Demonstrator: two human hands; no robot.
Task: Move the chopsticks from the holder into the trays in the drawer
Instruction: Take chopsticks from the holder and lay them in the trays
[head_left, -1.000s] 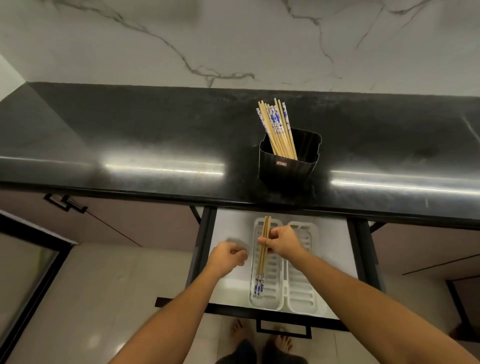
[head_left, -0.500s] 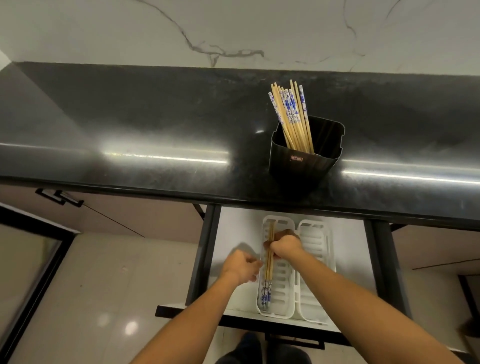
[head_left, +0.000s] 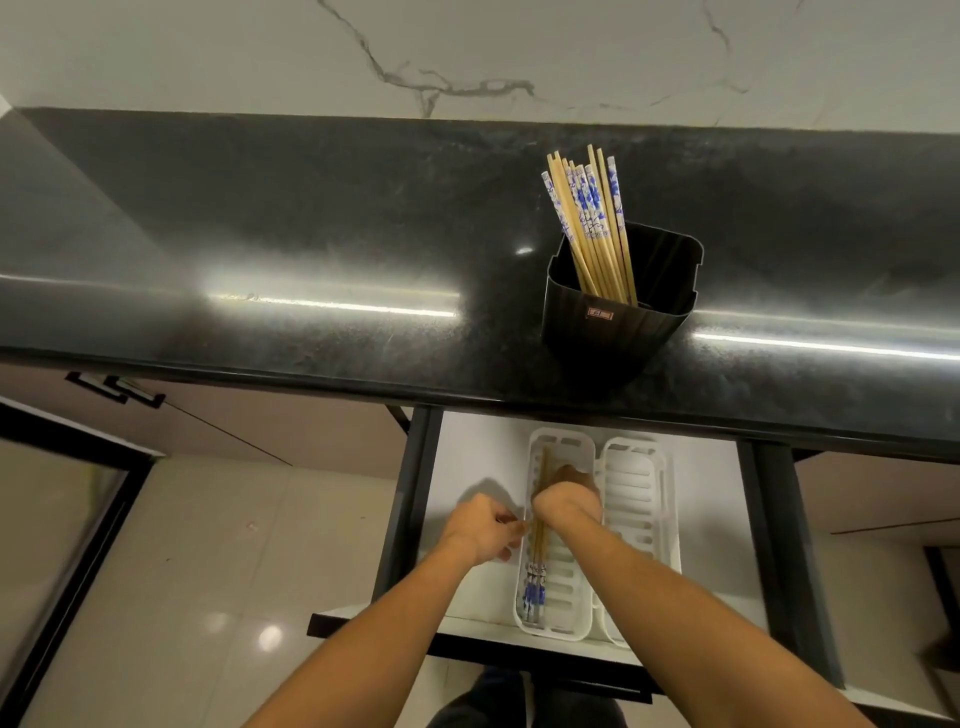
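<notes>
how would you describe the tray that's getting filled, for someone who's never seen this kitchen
Below the black countertop, an open white drawer holds two white slotted trays side by side. It is the left tray, under the right hand. Unlike the right tray, where none show, it holds chopsticks with blue-and-white ends.

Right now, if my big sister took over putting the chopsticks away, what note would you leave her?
Right hand: fingers curled on a few chopsticks lying in the left tray.
Left hand: fingers curled beside that tray's left rim; I cannot tell if it grips anything.
Done: one bunch is in the drawer.
Left: let go, then move the upright chopsticks out of the black holder on the counter. The right tray shows none.
</notes>
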